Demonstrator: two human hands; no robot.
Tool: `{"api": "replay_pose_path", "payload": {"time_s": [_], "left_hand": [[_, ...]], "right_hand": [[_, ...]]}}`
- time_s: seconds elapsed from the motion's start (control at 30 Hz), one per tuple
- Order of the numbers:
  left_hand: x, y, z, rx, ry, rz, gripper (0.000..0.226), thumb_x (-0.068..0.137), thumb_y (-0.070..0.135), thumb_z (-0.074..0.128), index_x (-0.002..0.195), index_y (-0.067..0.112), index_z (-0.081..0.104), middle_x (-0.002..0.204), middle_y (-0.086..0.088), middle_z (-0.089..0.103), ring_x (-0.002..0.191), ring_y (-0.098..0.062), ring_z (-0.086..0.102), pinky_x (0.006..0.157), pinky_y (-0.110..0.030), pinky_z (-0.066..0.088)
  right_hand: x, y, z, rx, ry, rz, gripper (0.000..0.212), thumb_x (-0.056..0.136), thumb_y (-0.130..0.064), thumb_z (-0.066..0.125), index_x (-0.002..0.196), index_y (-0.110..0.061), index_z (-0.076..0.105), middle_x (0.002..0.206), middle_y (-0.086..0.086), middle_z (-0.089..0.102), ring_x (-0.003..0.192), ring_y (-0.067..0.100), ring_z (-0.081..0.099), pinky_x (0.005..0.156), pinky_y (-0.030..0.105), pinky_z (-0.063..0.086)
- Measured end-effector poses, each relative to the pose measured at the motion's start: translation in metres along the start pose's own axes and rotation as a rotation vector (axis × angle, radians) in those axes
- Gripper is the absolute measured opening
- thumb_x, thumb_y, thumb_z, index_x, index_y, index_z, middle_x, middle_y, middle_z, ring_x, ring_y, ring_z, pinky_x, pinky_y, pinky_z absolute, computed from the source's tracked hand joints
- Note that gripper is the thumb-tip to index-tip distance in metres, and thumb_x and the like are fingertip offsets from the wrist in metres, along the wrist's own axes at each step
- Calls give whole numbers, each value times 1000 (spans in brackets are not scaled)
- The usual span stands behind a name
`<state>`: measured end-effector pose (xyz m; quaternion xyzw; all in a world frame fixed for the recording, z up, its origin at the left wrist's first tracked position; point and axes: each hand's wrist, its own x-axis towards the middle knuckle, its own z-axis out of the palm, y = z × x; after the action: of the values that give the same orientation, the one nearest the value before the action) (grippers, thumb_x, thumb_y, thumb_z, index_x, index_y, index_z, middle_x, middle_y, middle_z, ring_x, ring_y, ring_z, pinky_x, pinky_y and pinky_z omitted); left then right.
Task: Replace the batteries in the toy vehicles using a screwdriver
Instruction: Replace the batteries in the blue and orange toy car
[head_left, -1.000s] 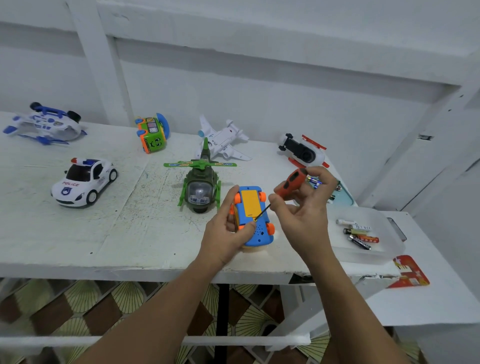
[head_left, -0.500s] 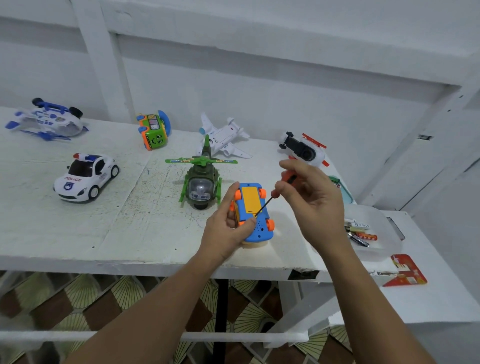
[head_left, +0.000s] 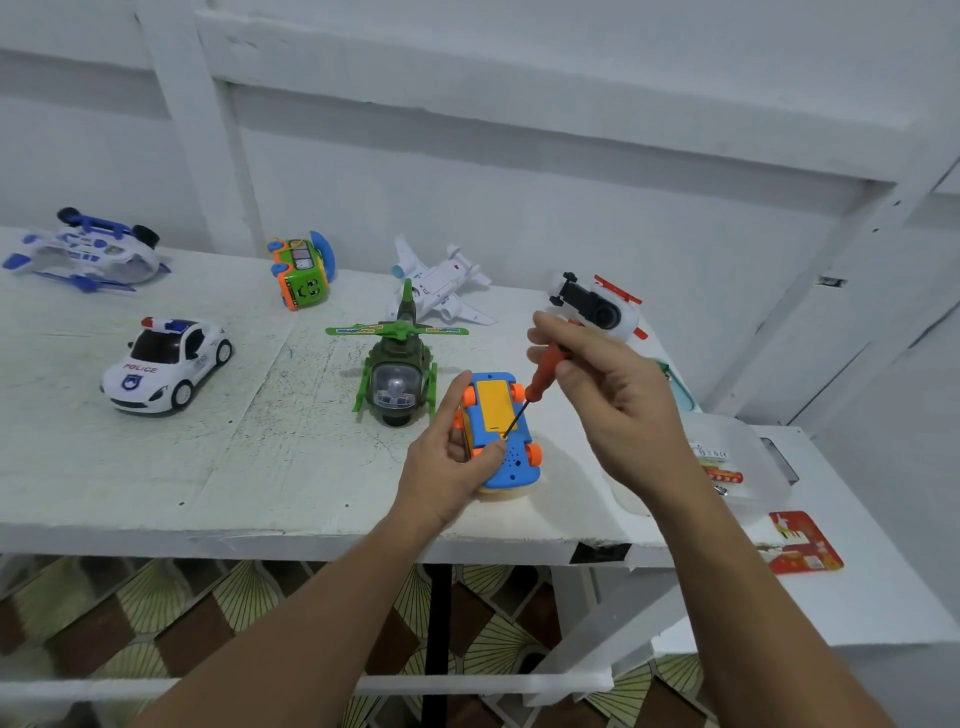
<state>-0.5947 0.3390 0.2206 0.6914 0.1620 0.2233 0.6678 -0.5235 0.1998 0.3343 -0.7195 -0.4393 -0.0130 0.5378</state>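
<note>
Presently, among seven toys (head_left: 166, 364), left hand (head_left: 447, 467) grips blue car (head_left: 511, 460), right hand (head_left: 613, 405) pinches screwdriver (head_left: 543, 374).

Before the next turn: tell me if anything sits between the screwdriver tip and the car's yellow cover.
Nothing visible does: the screwdriver tip touches the lower edge of the yellow cover on the blue car.

One legible marking: "POLICE" in red on the bonnet of the white police car (head_left: 166, 364), left on the table. Print on the batteries (head_left: 723, 475) at right, the red card (head_left: 805, 543) near them and the rotor blades (head_left: 358, 329) of the green helicopter (head_left: 397, 387) is too small to read.
</note>
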Motion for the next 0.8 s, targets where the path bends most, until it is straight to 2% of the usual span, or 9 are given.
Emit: {"api": "replay_pose_path", "payload": {"time_s": [0.07, 0.13, 0.2, 0.3, 0.4, 0.5, 0.6, 0.7, 0.8], "left_hand": [[1, -2, 0, -13, 5, -6, 78, 88, 8, 69, 146, 43, 32, 105, 6, 67, 84, 2, 68, 72, -19, 57], [0, -3, 0, -38, 7, -10, 78, 88, 6, 69, 146, 42, 34, 105, 7, 68, 85, 0, 69, 72, -19, 56], [0, -2, 0, -54, 3, -16, 78, 88, 5, 69, 146, 42, 34, 106, 9, 68, 88, -2, 70, 72, -19, 57], [1, -3, 0, -56, -8, -22, 78, 88, 7, 69, 147, 43, 32, 109, 8, 67, 91, -5, 70, 76, -24, 59], [2, -5, 0, -60, -9, -25, 78, 88, 8, 70, 146, 44, 33, 107, 6, 68, 91, -7, 71, 82, -32, 60], [3, -8, 0, -84, -7, -23, 79, 82, 16, 73, 144, 49, 36, 104, 7, 71, 94, -14, 71, 84, -37, 60], [4, -10, 1, -102, -10, -29, 79, 77, 20, 72, 141, 52, 37, 103, 9, 72, 96, -20, 71, 84, -40, 59], [5, -11, 1, -106, -13, -28, 79, 83, 13, 73, 142, 52, 37, 108, 1, 70, 96, -19, 71, 84, -40, 60], [5, -11, 1, -112, -4, -28, 78, 87, 6, 70, 142, 50, 36, 109, -1, 69, 96, -20, 71, 86, -43, 59]], "right_hand": [[0, -1, 1, -3, -17, -12, 37, 94, -17, 47, 119, -42, 60, 111, -10, 66, 111, 3, 60, 92, 17, 48], [1, 0, 2, -35, 9, -38, 26, 94, -21, 57, 114, -32, 67, 113, -2, 59, 107, 8, 60, 84, 12, 46], [2, 2, 3, -64, 39, -40, 25, 94, -18, 59, 114, -29, 69, 102, 3, 58, 97, 9, 61, 82, 14, 46], [2, 2, 2, -38, 48, -26, 36, 96, -15, 49, 123, -37, 61, 99, -5, 66, 100, 12, 63, 90, 27, 49], [2, -1, 2, 18, 16, 13, 37, 95, -18, 42, 120, -39, 60, 102, -7, 69, 104, 9, 64, 94, 19, 47], [3, 0, 5, -42, 21, -27, 24, 94, -27, 56, 115, -33, 67, 107, -8, 58, 102, 11, 63, 89, 16, 46], [3, 1, 5, -72, 72, -40, 25, 92, -13, 64, 109, -31, 70, 97, -1, 55, 92, 9, 61, 79, 11, 46], [3, 0, 5, -27, 61, -52, 42, 95, -7, 49, 122, -36, 60, 102, -5, 64, 92, 13, 66, 85, 18, 51], [2, 1, 7, -8, 31, -22, 41, 93, -11, 43, 122, -33, 62, 107, -10, 65, 103, 14, 65, 92, 23, 50]]}}
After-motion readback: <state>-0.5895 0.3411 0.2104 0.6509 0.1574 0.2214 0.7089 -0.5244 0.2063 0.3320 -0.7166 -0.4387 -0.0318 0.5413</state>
